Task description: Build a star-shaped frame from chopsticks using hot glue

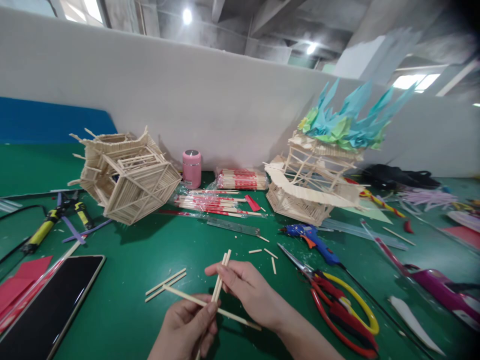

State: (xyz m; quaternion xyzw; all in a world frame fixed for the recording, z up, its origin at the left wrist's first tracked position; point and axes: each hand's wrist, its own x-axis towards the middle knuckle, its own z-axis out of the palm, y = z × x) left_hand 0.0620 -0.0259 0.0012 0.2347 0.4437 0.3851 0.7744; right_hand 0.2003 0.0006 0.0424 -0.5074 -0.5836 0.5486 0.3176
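My left hand (pixel 193 320) pinches wooden chopsticks at the spot where they cross. One stick (pixel 234 316) runs slantwise through its grip; a pair of chopsticks (pixel 222 272) rises from the same place, side by side. The thumb and fingers of my right hand (pixel 251 287) are closed on the upper part of that pair. Whether the sticks are joined at the crossing is hidden by my left fingers. Two more sticks (pixel 165 286) lie on the green table just left of my hands. Several short cut pieces (pixel 270 254) are scattered beyond my right hand.
Stick-built models stand left (pixel 138 185) and right (pixel 307 195), the right one topped with blue paper. Between them are a pink flask (pixel 192 170) and packed chopsticks (pixel 242 179). A blue glue gun (pixel 311 240), red-and-yellow pliers (pixel 337 300) and a phone (pixel 52 305) lie nearer.
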